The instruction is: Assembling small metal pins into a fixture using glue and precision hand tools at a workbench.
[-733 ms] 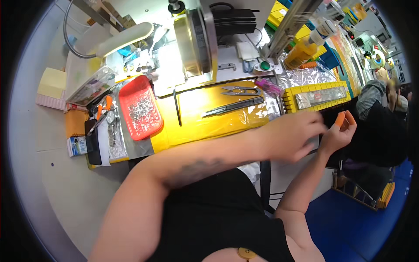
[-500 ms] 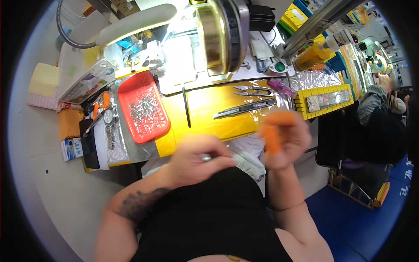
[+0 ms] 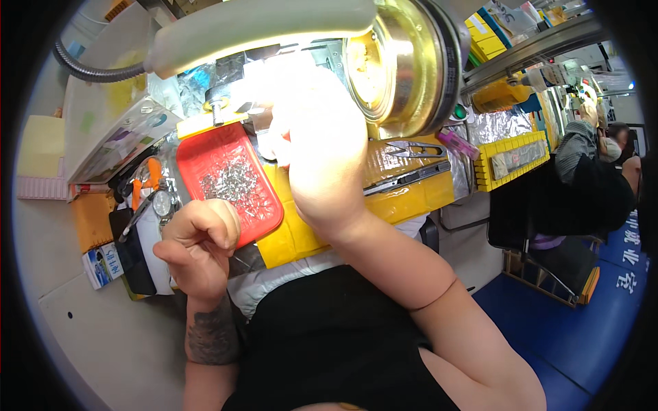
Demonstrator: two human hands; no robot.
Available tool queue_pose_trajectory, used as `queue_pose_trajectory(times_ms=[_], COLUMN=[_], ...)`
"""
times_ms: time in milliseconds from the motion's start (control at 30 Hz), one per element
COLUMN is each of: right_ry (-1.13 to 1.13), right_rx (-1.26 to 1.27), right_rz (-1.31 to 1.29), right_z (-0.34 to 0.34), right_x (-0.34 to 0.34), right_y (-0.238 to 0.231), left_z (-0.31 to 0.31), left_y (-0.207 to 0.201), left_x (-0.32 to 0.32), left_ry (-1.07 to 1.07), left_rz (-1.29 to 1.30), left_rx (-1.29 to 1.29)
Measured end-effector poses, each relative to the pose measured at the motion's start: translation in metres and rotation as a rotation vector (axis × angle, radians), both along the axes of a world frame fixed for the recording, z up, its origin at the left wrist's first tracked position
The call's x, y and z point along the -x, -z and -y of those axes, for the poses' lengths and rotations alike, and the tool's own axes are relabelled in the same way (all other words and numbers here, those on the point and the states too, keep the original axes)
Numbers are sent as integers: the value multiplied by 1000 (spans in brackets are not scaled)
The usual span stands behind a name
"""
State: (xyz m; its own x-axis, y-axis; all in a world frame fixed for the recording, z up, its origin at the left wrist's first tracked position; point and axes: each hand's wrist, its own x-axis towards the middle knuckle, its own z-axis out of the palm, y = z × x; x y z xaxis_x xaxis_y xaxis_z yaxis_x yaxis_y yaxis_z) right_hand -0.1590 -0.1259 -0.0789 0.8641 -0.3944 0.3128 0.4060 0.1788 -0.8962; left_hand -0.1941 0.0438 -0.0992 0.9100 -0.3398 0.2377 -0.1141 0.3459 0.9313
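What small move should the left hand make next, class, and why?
Probably ease the left hand slightly back from the red tray. In this view it overlaps the tray's near left corner, and loose shiny pieces lie inside, so a bump might scatter them. The right hand is washed out by the lamp's glare, so whether it holds anything is unclear.

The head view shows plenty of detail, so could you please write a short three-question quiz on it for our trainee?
1. What colour is the tray that holds the small silvery pieces?
2. True or false: the left hand is the one washed out by bright light.
3. Where do the snips lie? A) in the tray; B) on the yellow sheet; C) under the left hand.

Key: 1. Red. 2. False; it is the right hand. 3. B.
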Motion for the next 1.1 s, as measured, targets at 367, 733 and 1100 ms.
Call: queue_pose_trajectory(times_ms=[367, 733, 1100], right_ry=[192, -481, -294], right_rx=[822, 618, 678], right_rz=[351, 124, 143], right_z=[25, -7, 25], right_x=[-5, 73, 82], right_y=[4, -9, 14], left_z=[1, 26, -20], left_y=[-34, -93, -50], left_x=[-31, -41, -116], left_ry=[-124, -141, -254], left_rz=[262, 158, -6], left_rx=[-362, -774, -973])
